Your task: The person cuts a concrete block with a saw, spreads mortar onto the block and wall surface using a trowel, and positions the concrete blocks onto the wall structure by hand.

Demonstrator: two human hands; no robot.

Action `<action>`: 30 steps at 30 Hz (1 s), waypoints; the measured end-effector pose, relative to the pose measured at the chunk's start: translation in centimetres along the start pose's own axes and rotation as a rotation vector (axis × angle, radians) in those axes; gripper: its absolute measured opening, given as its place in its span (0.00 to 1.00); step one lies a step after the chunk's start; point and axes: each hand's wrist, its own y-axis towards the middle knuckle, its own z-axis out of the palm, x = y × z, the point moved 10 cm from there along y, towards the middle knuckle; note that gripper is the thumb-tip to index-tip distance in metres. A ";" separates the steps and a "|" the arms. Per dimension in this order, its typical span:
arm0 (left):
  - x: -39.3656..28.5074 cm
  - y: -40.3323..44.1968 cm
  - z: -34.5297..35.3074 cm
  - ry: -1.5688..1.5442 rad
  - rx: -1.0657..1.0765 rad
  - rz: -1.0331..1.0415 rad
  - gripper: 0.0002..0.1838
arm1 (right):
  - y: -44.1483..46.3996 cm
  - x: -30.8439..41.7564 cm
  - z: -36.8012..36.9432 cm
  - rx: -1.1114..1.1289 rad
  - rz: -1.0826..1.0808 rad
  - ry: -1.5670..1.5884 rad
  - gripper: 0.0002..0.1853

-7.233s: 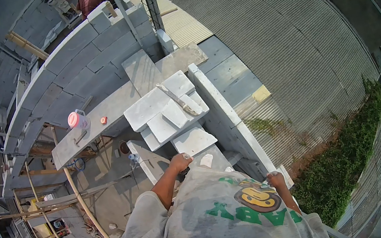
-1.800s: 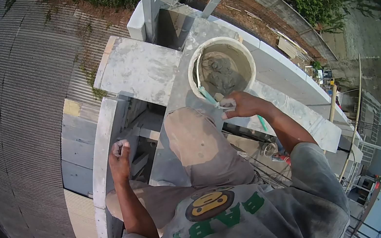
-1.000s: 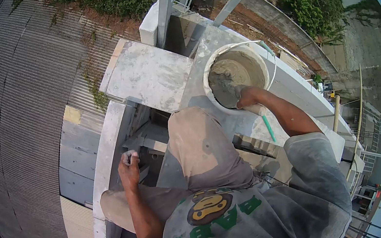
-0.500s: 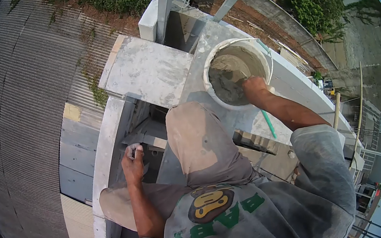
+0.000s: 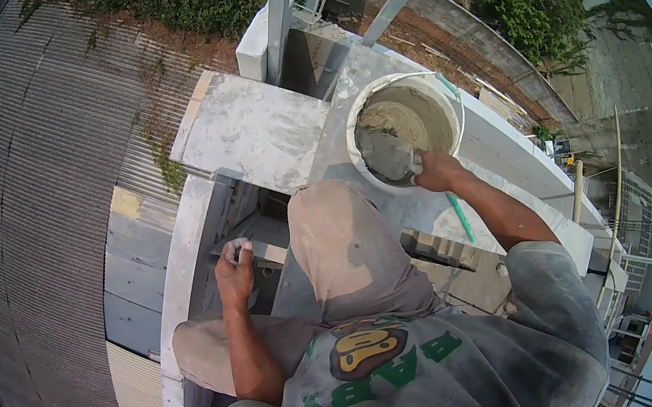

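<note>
My right hand point(image 5: 439, 170) is closed at the near rim of a white bucket point(image 5: 361, 166). It grips a trowel point(image 5: 388, 154) whose grey, mortar-coated blade lies inside. Wet grey mortar point(image 5: 397, 115) covers the bucket's bottom and smears its inner wall. The bucket's wire handle with a green grip point(image 5: 448, 84) rests against the far right rim. My left hand point(image 5: 235, 272) is raised above my bent leg, over a gap in the concrete. Its fingers are curled and pale with dried mortar; what they hold, if anything, is hidden.
I sit on a high concrete ledge with a pale slab point(image 5: 252, 130) ahead. Dark openings lie beside my knee. A green stick point(image 5: 461, 219) lies near the bucket. Metal posts point(image 5: 282, 16) rise ahead. A corrugated roof point(image 5: 48, 203) spreads left; the ground drops away right.
My right hand has drawn slightly back toward the bucket's near rim, and the trowel blade shows more clearly over the mortar. My left hand has shifted slightly to the right.
</note>
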 end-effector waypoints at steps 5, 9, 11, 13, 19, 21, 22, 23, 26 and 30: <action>-1.3 0.0 0.1 0.016 0.016 0.000 0.18 | -2.3 -2.4 2.9 0.077 0.207 0.830 0.16; -0.8 0.1 -0.4 0.012 -0.001 0.000 0.18 | -2.8 -3.0 5.9 0.037 0.174 1.162 0.11; -0.7 0.6 -0.3 0.011 -0.002 0.013 0.18 | -3.8 -3.5 5.4 -0.052 0.178 1.123 0.11; -1.1 0.4 -0.4 0.009 -0.013 -0.012 0.17 | -4.4 -3.2 5.2 -0.102 0.206 1.080 0.10; -1.6 0.1 0.0 0.022 -0.001 -0.007 0.16 | -4.1 -5.3 5.7 -0.275 0.259 1.122 0.06; -1.7 -0.3 0.1 0.061 -0.030 0.010 0.16 | -4.6 -5.1 5.4 -0.298 0.205 1.152 0.06; -1.9 0.1 0.1 0.076 -0.039 0.035 0.16 | -4.3 -4.9 4.8 -0.328 0.180 1.169 0.06; -1.6 0.1 -0.1 0.066 -0.047 0.022 0.15 | -4.1 -4.7 4.5 -0.346 0.164 1.166 0.05; -1.7 0.1 0.2 0.040 -0.013 -0.014 0.15 | -4.6 -4.2 3.9 -0.402 0.163 1.167 0.06; -2.3 0.1 0.0 0.049 -0.030 0.032 0.15 | -5.5 -0.5 0.5 -0.452 0.070 1.221 0.06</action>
